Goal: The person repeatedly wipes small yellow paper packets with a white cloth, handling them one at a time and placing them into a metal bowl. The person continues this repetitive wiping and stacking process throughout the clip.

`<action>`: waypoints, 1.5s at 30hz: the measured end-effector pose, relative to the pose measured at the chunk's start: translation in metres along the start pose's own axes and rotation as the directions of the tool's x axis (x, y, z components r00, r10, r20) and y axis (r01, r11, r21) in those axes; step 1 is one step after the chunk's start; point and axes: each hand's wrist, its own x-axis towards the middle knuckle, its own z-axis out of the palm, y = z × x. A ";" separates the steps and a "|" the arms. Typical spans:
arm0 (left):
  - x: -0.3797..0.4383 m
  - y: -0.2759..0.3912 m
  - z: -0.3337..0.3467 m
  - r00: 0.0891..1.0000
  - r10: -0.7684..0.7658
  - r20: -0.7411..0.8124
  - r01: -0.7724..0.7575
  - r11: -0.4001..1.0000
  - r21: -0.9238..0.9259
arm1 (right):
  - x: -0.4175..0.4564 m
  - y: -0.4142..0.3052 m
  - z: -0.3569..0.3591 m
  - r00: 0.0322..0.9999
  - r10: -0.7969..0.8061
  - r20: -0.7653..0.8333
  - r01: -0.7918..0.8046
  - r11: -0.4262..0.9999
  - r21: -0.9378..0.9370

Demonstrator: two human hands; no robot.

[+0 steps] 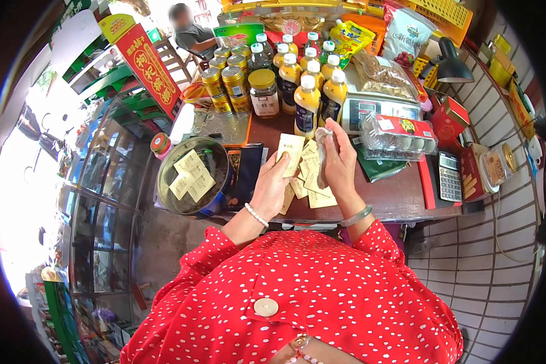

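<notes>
My left hand (pixel 269 186) pinches a small pale yellow sachet (pixel 290 154) with printing on it, thumb on its front. My right hand (pixel 341 164), raised beside it, holds a crumpled greyish piece (pixel 321 148); whether it is cloth or thin plastic I cannot tell. Beneath and between both hands, several similar sachets (pixel 322 199) lie loosely overlapping on the dark red tabletop (pixel 384 195). To the left, more sachets (pixel 193 177) rest inside a round metal tin (pixel 164 191) with a blue outside.
Yellow drink bottles (pixel 307 102), a honey-coloured jar (pixel 264 98) and stacked gold cans (pixel 234 86) stand behind my hands. At right are a plastic egg carton (pixel 398 136), a scale (pixel 357 107), a calculator (pixel 449 177) and a black lamp (pixel 452 63). A person (pixel 192 34) sits beyond the table.
</notes>
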 end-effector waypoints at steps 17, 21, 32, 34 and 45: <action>-0.029 0.062 -0.088 0.950 0.252 -0.184 -0.159 0.899 0.409 | -0.034 0.026 -0.003 0.968 0.162 0.189 -0.188 0.974 0.127; -0.038 0.119 -0.144 0.866 0.302 -0.397 -0.125 0.901 0.414 | -0.041 0.017 -0.008 0.954 0.191 0.233 -0.216 0.972 0.089; 0.007 0.165 -0.241 0.885 0.238 -0.401 0.175 0.628 0.758 | -0.048 0.021 -0.003 0.934 0.216 0.286 -0.234 0.972 0.029; 0.019 0.158 -0.241 0.909 0.220 -0.353 0.173 0.572 0.802 | -0.050 0.019 -0.003 0.930 0.229 0.287 -0.247 0.969 0.029; 0.084 0.114 -0.323 0.878 0.213 -0.429 0.277 0.504 0.818 | -0.061 0.005 -0.013 0.942 0.193 0.274 -0.189 0.981 -0.040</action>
